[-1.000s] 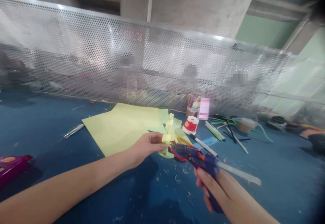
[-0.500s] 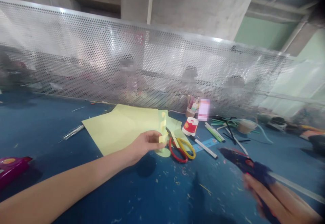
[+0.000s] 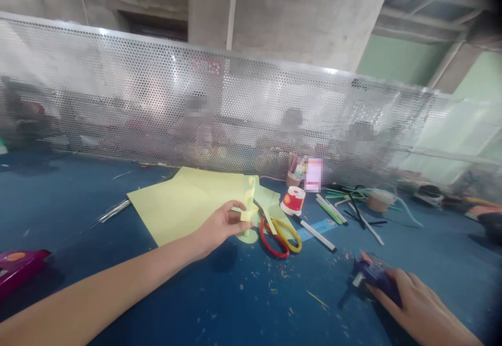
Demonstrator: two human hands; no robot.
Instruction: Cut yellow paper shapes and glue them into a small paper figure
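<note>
Head view: left hand [image 3: 217,230] pinches upright paper craft [image 3: 249,203], likely light, crushable, best held mid-height; right hand [image 3: 418,298] clasps glue gun [image 3: 378,277].

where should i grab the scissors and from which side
Probably the scissors' red and yellow handles, from the near right: these open loops are at the near end, the other end points away, and the left hand is close on the other side.
</note>
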